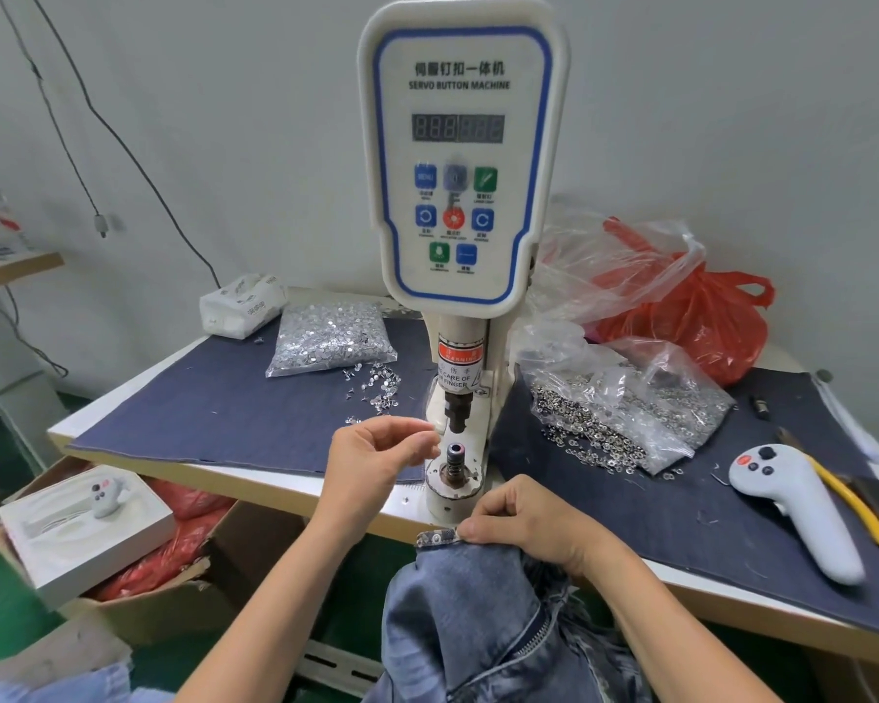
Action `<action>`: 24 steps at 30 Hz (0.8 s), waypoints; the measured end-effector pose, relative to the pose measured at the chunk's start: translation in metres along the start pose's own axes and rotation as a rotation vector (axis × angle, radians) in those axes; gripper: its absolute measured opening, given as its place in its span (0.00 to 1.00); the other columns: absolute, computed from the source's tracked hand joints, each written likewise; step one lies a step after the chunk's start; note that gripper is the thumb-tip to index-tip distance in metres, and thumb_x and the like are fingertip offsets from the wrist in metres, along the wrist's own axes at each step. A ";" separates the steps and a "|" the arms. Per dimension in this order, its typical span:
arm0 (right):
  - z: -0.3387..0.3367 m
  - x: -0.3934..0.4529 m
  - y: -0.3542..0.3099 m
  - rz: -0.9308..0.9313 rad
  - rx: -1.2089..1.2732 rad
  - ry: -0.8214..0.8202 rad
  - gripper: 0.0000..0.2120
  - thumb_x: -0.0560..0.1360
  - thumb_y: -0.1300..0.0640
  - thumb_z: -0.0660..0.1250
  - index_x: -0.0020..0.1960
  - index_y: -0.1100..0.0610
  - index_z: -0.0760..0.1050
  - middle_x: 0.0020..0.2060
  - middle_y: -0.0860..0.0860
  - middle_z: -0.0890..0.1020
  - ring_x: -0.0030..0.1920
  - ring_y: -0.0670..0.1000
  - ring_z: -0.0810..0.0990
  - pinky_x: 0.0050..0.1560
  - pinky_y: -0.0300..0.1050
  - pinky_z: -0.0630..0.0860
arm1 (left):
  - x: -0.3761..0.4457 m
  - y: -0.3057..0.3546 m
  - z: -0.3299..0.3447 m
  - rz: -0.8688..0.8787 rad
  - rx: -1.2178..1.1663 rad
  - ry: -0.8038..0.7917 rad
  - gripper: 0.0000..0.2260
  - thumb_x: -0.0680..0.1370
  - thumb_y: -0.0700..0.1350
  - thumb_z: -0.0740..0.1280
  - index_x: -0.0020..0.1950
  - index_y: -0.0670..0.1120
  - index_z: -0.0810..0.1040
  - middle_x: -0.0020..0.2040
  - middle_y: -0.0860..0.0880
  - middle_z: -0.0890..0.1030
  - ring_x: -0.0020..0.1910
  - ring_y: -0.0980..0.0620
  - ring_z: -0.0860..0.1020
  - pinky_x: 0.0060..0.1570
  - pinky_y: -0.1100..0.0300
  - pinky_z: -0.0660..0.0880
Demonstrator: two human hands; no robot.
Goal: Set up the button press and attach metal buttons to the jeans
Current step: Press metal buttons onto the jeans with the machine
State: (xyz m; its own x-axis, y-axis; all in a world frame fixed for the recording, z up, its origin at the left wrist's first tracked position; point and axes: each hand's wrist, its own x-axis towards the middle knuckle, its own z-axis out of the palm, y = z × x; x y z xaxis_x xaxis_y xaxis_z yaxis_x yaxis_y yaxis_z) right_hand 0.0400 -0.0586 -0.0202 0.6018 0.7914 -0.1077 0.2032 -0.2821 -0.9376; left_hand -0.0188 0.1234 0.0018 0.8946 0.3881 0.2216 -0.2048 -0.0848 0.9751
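Jeans (458, 626) waistband pinched by right hand (539, 530); left hand (371, 459), fingers curled (contents unclear), should seat a tack squarely on lower die (453, 455).

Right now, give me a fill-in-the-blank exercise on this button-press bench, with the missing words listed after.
1. The right hand pinches the waistband of the ____.
2. The left hand is raised beside the lower die of the servo button ____.
3. The plastic bag behind the clear bags on the right is ____ in colour.
4. The grey handheld controller lies on the ____ side of the table.

Missing words: jeans; machine; red; right
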 end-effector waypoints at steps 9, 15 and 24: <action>0.000 0.000 0.000 0.002 0.005 0.001 0.13 0.72 0.58 0.72 0.30 0.51 0.80 0.26 0.47 0.75 0.31 0.42 0.70 0.35 0.34 0.66 | 0.002 -0.005 0.008 -0.006 0.074 0.017 0.02 0.71 0.37 0.74 0.42 0.42 0.84 0.37 0.45 0.85 0.37 0.52 0.82 0.42 0.63 0.79; 0.000 -0.001 -0.002 0.001 0.004 0.001 0.12 0.73 0.58 0.71 0.31 0.51 0.80 0.27 0.47 0.75 0.31 0.43 0.70 0.35 0.34 0.67 | 0.003 -0.005 0.010 0.008 0.124 0.018 0.01 0.70 0.39 0.75 0.41 0.43 0.84 0.35 0.48 0.85 0.36 0.56 0.82 0.40 0.67 0.77; 0.000 -0.002 -0.002 -0.005 0.006 0.000 0.12 0.73 0.58 0.71 0.31 0.52 0.80 0.28 0.49 0.75 0.32 0.44 0.70 0.35 0.36 0.66 | 0.010 -0.005 0.015 0.111 0.299 -0.051 0.06 0.73 0.39 0.73 0.38 0.50 0.82 0.44 0.54 0.81 0.39 0.67 0.77 0.42 0.75 0.72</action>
State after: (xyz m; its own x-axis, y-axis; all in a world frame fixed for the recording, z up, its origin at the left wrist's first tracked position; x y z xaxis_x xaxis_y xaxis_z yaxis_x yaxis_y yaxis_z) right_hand 0.0384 -0.0590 -0.0183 0.6009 0.7926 -0.1029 0.2017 -0.2750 -0.9400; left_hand -0.0031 0.1144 -0.0009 0.8935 0.3158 0.3192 -0.1832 -0.3927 0.9012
